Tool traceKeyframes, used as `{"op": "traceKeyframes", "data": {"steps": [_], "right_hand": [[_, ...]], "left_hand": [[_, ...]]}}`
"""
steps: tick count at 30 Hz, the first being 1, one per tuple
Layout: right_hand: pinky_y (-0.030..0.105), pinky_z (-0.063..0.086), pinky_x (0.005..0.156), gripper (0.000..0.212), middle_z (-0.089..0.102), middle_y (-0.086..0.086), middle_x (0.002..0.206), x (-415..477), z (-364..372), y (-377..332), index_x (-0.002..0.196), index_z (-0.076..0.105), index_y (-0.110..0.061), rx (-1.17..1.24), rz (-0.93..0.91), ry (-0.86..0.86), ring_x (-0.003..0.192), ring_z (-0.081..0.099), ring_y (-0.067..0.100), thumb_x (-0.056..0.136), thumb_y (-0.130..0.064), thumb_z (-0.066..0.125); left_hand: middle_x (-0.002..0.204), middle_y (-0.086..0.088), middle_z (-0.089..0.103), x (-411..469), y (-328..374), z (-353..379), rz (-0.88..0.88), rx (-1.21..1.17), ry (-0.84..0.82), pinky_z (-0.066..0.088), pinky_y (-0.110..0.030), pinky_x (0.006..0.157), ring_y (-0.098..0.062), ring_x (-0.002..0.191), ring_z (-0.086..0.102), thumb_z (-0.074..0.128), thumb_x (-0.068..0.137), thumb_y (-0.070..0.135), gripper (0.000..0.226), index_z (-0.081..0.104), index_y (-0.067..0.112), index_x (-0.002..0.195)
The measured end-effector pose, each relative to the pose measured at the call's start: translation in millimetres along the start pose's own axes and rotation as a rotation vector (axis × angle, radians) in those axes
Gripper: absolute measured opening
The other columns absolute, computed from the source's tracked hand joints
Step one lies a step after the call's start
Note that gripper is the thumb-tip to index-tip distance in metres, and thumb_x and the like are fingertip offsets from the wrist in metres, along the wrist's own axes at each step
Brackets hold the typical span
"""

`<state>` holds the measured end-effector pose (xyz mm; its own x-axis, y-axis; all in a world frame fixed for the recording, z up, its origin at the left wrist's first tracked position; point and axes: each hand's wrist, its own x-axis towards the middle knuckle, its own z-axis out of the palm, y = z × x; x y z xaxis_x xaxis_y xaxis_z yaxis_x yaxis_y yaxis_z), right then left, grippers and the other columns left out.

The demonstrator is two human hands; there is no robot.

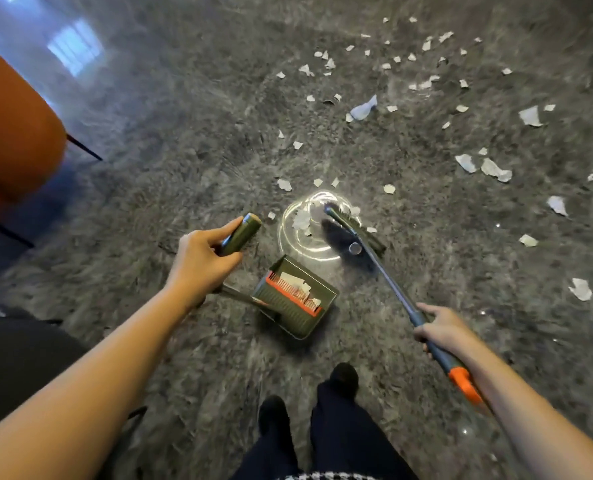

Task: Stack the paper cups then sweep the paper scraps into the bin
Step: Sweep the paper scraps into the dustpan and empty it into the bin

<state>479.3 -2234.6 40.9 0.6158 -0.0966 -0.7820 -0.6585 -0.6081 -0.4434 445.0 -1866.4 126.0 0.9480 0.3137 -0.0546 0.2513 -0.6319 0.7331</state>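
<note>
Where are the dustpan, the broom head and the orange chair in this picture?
dustpan (290, 318), head view, on its ribbed green part.
broom head (353, 227), head view, on its top bar.
orange chair (11, 133), head view, on its rounded side.

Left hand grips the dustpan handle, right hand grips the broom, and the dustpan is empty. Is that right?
No. The dustpan is not empty: the head view shows a few paper scraps lying in it. The rest stands: the left hand grips the dustpan handle and the right hand grips the broom.
</note>
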Motion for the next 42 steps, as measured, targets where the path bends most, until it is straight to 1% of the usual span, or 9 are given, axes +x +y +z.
{"op": "traceKeyframes", "data": {"steps": [9, 13, 22, 26, 29, 31, 35, 37, 42], "right_hand": [[0.014, 0.033, 0.025, 0.064, 0.059, 0.018, 0.077, 1.9, 69.4, -0.4, 0.135, 0.046, -0.002, -0.114, -0.022, 0.083, 0.023, 0.043, 0.014, 0.075, 0.015, 0.058], [0.017, 0.037, 0.03, 0.056, 0.064, 0.022, 0.092, -5.5, 80.4, 15.4, 0.13, 0.05, 0.002, -0.178, -0.01, 0.109, 0.041, 0.047, 0.024, 0.075, 0.012, 0.059], [0.013, 0.033, 0.026, 0.064, 0.06, 0.019, 0.096, -21.7, 88.5, 31.0, 0.139, 0.04, -0.001, -0.14, 0.065, 0.067, 0.048, 0.047, 0.022, 0.079, 0.012, 0.058], [0.018, 0.046, 0.047, 0.062, 0.058, 0.019, 0.123, -51.8, 100.2, 38.7, 0.136, 0.043, 0.003, -0.209, 0.036, -0.015, 0.071, 0.06, 0.028, 0.077, 0.014, 0.06], [0.005, 0.037, 0.04, 0.063, 0.053, 0.015, 0.134, -76.0, 109.1, 44.4, 0.137, 0.043, 0.0, -0.295, 0.023, -0.101, 0.057, 0.052, 0.005, 0.077, 0.013, 0.06], [0.008, 0.036, 0.037, 0.066, 0.057, 0.009, 0.124, -88.6, 112.8, 45.3, 0.14, 0.04, -0.004, -0.333, -0.001, -0.165, 0.048, 0.047, 0.001, 0.078, 0.011, 0.058], [0.019, 0.039, 0.036, 0.063, 0.057, 0.0, 0.073, -117.2, 115.5, 34.3, 0.137, 0.046, -0.011, -0.364, -0.052, -0.27, 0.034, 0.046, 0.005, 0.079, 0.012, 0.053], [0.017, 0.037, 0.033, 0.064, 0.058, -0.005, 0.073, -128.5, 111.4, 28.7, 0.137, 0.045, -0.009, -0.336, -0.065, -0.316, 0.028, 0.046, 0.002, 0.078, 0.016, 0.051], [0.02, 0.039, 0.031, 0.072, 0.054, -0.005, 0.035, -151.4, 85.2, 36.5, 0.141, 0.038, -0.015, -0.234, -0.046, -0.387, 0.027, 0.046, 0.011, 0.077, 0.018, 0.049]], "left_hand": [[0.088, 0.007, 0.071, -50.6, -67.2, -53.7, -0.094, 0.041, 0.027, 0.052, -0.033, 0.075, -0.009, 0.071, 0.062, 0.072, 0.073, 0.006, 0.062, 0.056, 0.039, 0.122], [0.086, -0.01, 0.074, -57.4, -87.8, -54.7, -0.091, 0.12, 0.008, 0.053, -0.04, 0.072, -0.026, 0.076, 0.067, 0.071, 0.073, 0.007, 0.059, 0.06, 0.034, 0.124], [0.092, -0.007, 0.073, -48.6, -96.3, -29.7, -0.133, 0.137, -0.071, 0.053, -0.041, 0.073, -0.023, 0.081, 0.066, 0.068, 0.075, 0.011, 0.058, 0.057, 0.037, 0.126], [0.091, -0.004, 0.072, -28.4, -91.2, -28.8, -0.13, 0.158, -0.109, 0.047, -0.031, 0.064, -0.021, 0.072, 0.063, 0.068, 0.076, 0.013, 0.056, 0.058, 0.037, 0.126], [0.094, -0.003, 0.073, -22.8, -92.4, -30.7, -0.136, 0.17, -0.098, 0.046, -0.029, 0.063, -0.019, 0.069, 0.061, 0.067, 0.077, 0.013, 0.056, 0.058, 0.038, 0.126], [0.095, -0.004, 0.073, -23.7, -93.7, -30.5, -0.122, 0.181, -0.093, 0.047, -0.031, 0.064, -0.02, 0.073, 0.063, 0.067, 0.077, 0.014, 0.056, 0.058, 0.037, 0.127], [0.09, -0.005, 0.07, -25.0, -93.5, -28.7, -0.099, 0.226, -0.101, 0.041, -0.029, 0.06, -0.02, 0.07, 0.059, 0.065, 0.078, 0.015, 0.056, 0.056, 0.037, 0.128], [0.086, -0.003, 0.068, -25.6, -92.2, -27.9, -0.104, 0.24, -0.101, 0.038, -0.027, 0.058, -0.018, 0.066, 0.055, 0.064, 0.078, 0.015, 0.056, 0.056, 0.038, 0.129], [0.098, -0.002, 0.071, -28.7, -94.9, -28.1, -0.105, 0.254, -0.08, 0.037, -0.026, 0.061, -0.016, 0.074, 0.057, 0.064, 0.078, 0.016, 0.056, 0.055, 0.039, 0.129]]}}
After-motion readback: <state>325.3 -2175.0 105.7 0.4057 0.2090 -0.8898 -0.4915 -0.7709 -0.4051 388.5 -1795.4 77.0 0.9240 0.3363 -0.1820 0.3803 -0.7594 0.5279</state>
